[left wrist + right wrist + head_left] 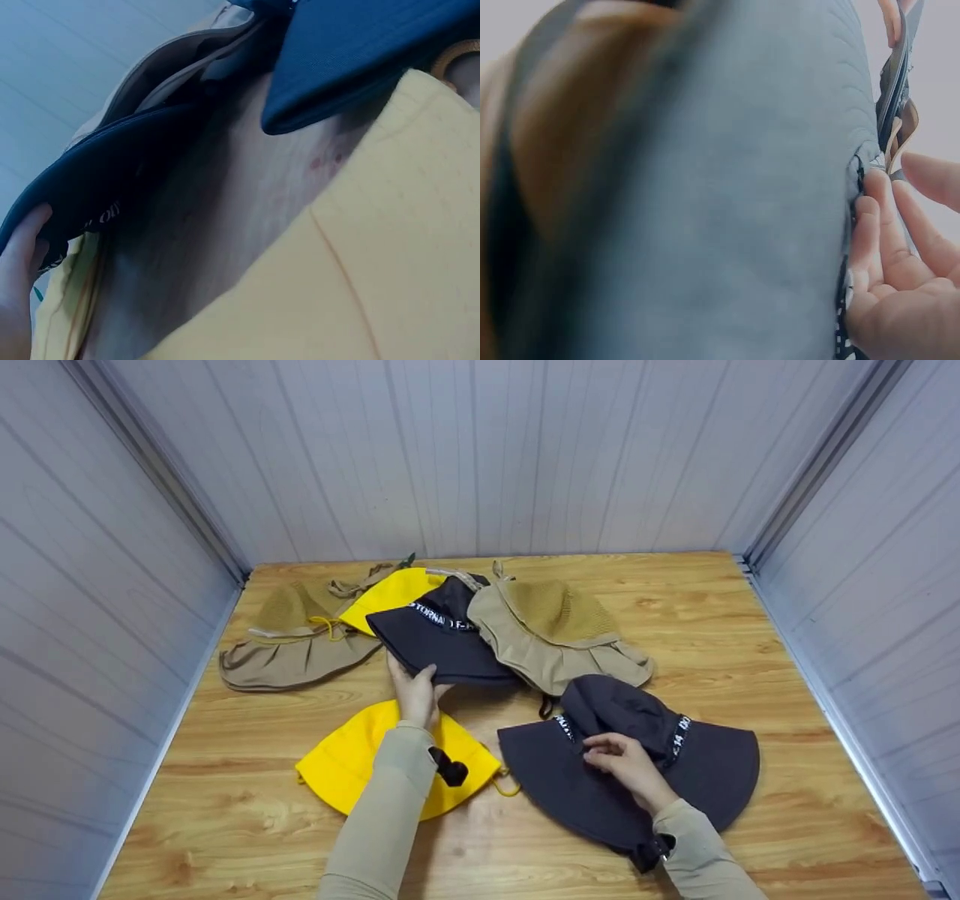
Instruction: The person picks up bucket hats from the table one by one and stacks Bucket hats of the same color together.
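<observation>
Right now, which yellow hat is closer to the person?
The near yellow hat, lying under the left sleeve. The other yellow hat sits at the back, half tucked under a dark hat.

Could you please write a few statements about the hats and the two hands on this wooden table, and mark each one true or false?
1. The left hand grips the brim of the dark grey bucket hat in the middle of the pile. True.
2. The right hand rests on a yellow hat. False: it rests on the near dark grey bucket hat with a lettered band.
3. Two yellow hats are visible: the near yellow hat and the far yellow hat. True.
4. The beige mesh-topped hats lie stacked together. False: the left beige hat and the right beige hat lie apart.
</observation>
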{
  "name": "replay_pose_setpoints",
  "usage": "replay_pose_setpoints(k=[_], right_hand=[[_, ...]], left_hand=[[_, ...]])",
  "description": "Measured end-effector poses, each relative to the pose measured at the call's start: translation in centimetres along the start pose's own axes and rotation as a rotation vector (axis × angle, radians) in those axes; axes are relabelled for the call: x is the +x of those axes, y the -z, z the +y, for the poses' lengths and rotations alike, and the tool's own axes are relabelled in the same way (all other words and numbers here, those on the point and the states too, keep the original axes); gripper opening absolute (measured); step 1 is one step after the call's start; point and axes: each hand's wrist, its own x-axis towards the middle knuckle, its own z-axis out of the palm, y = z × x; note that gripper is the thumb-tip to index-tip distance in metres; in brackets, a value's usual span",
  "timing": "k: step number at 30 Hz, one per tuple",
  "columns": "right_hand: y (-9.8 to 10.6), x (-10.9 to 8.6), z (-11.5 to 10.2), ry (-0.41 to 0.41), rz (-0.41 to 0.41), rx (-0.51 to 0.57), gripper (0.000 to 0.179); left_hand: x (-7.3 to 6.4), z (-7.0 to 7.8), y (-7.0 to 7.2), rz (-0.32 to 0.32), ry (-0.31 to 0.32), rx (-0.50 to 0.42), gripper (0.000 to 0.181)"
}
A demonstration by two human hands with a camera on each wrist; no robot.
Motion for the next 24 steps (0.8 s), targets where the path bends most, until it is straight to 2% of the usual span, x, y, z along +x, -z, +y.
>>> replay_pose_setpoints(k=[6,12,17,21,24], right_hand=[[0.1,-0.1,-1.3,0.006,-0.050,-0.030,0.038],[-0.6,0.4,-3.0,0.047,-0.095,-0.022,0.040],[-1.1,1.3,-3.6,0.037,-0.161,0.059,0.044],[-1.3,2.1,-3.5,0.001,-0.181,0.116,0.048],[-1.6,2.6,-3.4,-0.025,-0.181,0.153,0.050]], left_hand=[[-0.8,1.3,-0.5,-0.040,-0.086,-0.046,0.087],[-1.2,2.6,-0.8,-0.042,-0.117,-0.110,0.084],[-1.7,3.1,-0.8,-0.009,-0.132,-0.150,0.074],[-2.2,3.6,-0.6,0.027,-0.139,-0.185,0.064],[-2.6,4.0,-0.3,0.046,-0.138,-0.234,0.068]])
